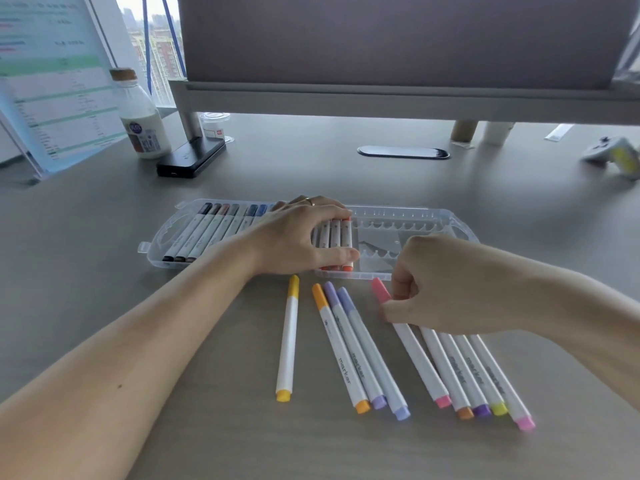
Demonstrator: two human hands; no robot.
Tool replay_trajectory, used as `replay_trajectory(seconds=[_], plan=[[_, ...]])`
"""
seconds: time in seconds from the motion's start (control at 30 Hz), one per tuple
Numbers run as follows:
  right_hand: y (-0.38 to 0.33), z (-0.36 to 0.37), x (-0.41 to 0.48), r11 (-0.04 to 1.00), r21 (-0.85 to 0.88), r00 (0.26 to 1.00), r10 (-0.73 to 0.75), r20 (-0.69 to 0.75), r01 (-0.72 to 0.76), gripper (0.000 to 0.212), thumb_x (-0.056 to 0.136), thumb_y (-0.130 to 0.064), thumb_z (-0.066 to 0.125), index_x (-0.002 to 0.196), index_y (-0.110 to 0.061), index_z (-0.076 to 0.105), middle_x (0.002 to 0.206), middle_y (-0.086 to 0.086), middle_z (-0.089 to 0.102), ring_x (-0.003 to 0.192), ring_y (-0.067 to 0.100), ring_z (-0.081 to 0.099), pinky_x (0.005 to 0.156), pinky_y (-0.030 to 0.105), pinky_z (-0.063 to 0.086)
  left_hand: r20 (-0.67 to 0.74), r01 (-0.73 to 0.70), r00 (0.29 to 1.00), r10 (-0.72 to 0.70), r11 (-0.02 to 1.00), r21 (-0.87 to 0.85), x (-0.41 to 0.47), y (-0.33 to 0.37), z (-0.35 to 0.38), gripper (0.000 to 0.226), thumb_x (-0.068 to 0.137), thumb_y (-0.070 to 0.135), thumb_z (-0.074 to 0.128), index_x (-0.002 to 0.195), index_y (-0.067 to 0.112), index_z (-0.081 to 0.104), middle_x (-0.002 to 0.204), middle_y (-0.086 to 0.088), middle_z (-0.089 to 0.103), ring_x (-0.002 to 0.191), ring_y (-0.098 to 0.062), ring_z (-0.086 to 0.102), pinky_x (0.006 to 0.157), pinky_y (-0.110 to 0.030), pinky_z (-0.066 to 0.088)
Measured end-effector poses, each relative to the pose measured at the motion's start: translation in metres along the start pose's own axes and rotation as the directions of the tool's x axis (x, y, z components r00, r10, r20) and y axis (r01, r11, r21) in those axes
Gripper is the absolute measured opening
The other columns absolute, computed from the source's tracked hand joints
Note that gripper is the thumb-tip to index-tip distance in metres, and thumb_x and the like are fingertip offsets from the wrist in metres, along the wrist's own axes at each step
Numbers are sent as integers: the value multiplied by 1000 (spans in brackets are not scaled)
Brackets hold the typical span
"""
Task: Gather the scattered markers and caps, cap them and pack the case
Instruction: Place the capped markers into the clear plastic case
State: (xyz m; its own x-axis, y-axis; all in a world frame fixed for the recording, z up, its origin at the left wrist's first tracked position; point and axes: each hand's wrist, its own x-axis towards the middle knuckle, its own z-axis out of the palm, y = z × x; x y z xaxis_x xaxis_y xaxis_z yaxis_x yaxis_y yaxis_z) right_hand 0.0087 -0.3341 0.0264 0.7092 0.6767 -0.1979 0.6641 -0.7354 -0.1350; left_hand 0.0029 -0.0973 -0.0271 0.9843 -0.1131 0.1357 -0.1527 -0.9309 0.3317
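The left hand (298, 237) lies spread over markers (207, 230) in the case (446, 216), likely seating them; the right hand (446, 289) pinches a pink marker (415, 355), empty slots (398, 226) just beyond.

Back left on the grey desk (104, 220), a milk bottle (140, 116) (tan cap) beside a flat black box (192, 157); far right, a blurred controller (613, 155).
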Motion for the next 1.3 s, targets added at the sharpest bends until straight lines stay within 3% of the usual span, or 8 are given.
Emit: replay_trajectory(seconds=[0.2, 0.33, 0.47, 0.7, 0.93, 1.03, 1.13, 1.3], plan=[[-1, -25, 17, 916, 399, 999, -46, -4, 44, 42, 94, -45, 62, 67, -15, 75, 59, 1, 72, 46, 14, 61, 56, 28, 55, -2, -2, 1000, 2, 999, -34, 1, -1, 1, 87, 73, 82, 49, 146, 35, 54, 149, 15, 52, 138, -10, 45, 117, -45, 37], [5, -30, 48, 568, 820, 997, -12, -79, 72, 31, 100, -24, 60, 80, -6, 75, 70, 9, 75, 52, 19, 62, 44, 23, 45, 23, 6, 1000, -5, 999, -45, 2, -2, 2, 83, 76, 82, 48, 145, 37, 52, 147, 18, 53, 134, -8, 47, 114, -47, 39], [20, -20, 69, 347, 937, 998, 55, -44, 22, 21, 100, -15, 58, 95, -1, 73, 87, 15, 76, 56, 19, 63, 43, 21, 46, 34, 17, 999, -17, 1000, -12, 1, 0, 1, 88, 73, 81, 44, 149, 36, 47, 150, 18, 49, 135, -6, 43, 114, -42, 38], [35, -3, 82, 481, 877, 993, 107, -50, -7, 17, 97, -17, 65, 95, -7, 79, 97, 15, 78, 65, 21, 58, 58, 31, 44, 42, 13, 999, -12, 1000, -4, 4, -3, -1, 95, 71, 89, 44, 150, 36, 46, 154, 17, 45, 137, -7, 40, 112, -36, 35], [33, 2, 82, 576, 817, 984, 137, -115, 15, 12, 92, -26, 73, 90, -17, 80, 84, 7, 79, 67, 24, 53, 51, 27, 43, 37, 8, 999, -7, 1000, -15, 3, -3, -2, 90, 77, 84, 59, 150, 33, 49, 152, 15, 47, 136, -8, 42, 113, -36, 36], [30, 4, 82, 590, 808, 980, 155, -127, 11, 20, 87, -36, 77, 85, -17, 80, 66, 5, 70, 59, 19, 51, 50, 26, 41, 37, 10, 999, -9, 1000, -23, 2, -2, -2, 79, 85, 73, 61, 151, 31, 48, 148, 14, 50, 134, -8, 44, 113, -38, 37], [25, 6, 84, 607, 794, 976, 182, -119, -16, 26, 88, -40, 75, 81, -15, 79, 62, 6, 70, 51, 16, 50, 52, 28, 40, -57, 3, 998, -7, 997, -72, 1, -1, -2, 76, 91, 69, 56, 154, 28, 44, 146, 12, 54, 134, -7, 48, 115, -42, 39], [17, 8, 87, 627, 779, 965, 191, -181, 22, 23, 88, -36, 77, 90, -14, 73, 60, 2, 72, 41, 6, 55, 41, 17, 44, -196, -66, 980, 41, 990, -125, -1, 10, -6, 93, 83, 70, 62, 160, 32, 26, 143, 12, 57, 127, -4, 53, 108, -31, 40]])
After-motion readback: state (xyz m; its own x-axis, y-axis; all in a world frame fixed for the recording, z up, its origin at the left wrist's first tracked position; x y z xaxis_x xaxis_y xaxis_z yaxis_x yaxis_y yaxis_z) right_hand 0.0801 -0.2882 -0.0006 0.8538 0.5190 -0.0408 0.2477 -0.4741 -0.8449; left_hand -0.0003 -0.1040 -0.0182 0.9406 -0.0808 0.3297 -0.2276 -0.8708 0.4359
